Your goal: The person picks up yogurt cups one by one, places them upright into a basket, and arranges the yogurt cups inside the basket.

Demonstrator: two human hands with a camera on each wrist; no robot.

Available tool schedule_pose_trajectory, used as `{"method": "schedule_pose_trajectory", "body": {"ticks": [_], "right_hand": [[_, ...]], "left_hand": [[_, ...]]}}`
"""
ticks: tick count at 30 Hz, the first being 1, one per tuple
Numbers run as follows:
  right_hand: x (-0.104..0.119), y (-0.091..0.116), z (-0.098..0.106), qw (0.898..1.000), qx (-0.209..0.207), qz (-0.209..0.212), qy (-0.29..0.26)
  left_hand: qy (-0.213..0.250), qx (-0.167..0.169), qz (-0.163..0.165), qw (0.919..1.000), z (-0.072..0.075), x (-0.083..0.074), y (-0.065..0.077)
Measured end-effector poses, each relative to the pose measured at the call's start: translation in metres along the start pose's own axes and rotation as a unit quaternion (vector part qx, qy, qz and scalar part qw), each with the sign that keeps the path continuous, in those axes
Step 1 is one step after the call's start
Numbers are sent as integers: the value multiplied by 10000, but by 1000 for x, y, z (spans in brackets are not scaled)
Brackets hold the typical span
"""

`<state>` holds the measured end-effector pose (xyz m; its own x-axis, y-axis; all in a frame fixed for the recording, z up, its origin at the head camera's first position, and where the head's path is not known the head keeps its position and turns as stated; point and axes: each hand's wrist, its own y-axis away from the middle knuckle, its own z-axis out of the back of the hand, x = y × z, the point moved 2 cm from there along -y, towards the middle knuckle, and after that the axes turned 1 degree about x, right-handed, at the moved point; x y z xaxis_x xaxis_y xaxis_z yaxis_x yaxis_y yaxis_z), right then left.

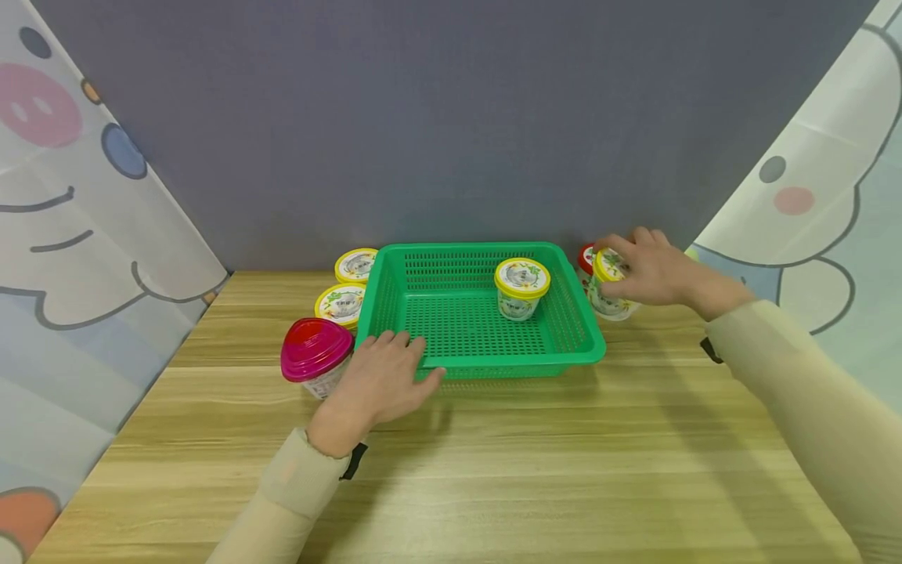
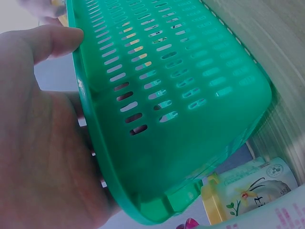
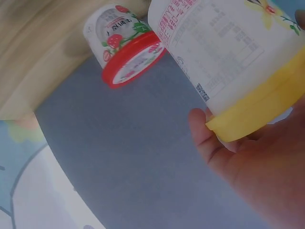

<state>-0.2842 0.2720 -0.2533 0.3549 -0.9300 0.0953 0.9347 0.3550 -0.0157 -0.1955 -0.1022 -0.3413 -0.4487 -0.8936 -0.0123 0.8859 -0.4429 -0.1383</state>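
Note:
My left hand [image 1: 380,376] holds the near left rim of a green plastic basket [image 1: 486,362], its fingers reaching over the edge and the thumb along the near side. Inside the basket, toward the right, stands a white paper cup [image 1: 521,290] with a yellow lid. Just beyond the basket's right side, my right hand [image 1: 655,270] grips another yellow-lidded cup [image 3: 228,57] around its lid end. Partly hidden behind that one is a smaller-looking cup [image 3: 114,36] with a red lid and strawberry print.
Left of the basket, two yellow-lidded cups, one farther back [image 1: 355,265] and one nearer [image 1: 341,304], sit against its side. A tub with a magenta lid [image 1: 317,348] stands by my left hand. A grey panel [image 1: 465,125] rises behind the wooden table [image 1: 507,470].

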Motion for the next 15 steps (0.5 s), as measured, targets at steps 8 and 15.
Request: {"method": "schedule_pose_trajectory", "body": {"ticks": [8,15], "right_hand": [[5,-1,11,9999,-127,62,36],[16,-3,20,9999,-127,70,-38]], "left_hand": [[-6,-8,-9,10000,0,0,0],[-25,-52,-25,10000,0,0,0]]}}
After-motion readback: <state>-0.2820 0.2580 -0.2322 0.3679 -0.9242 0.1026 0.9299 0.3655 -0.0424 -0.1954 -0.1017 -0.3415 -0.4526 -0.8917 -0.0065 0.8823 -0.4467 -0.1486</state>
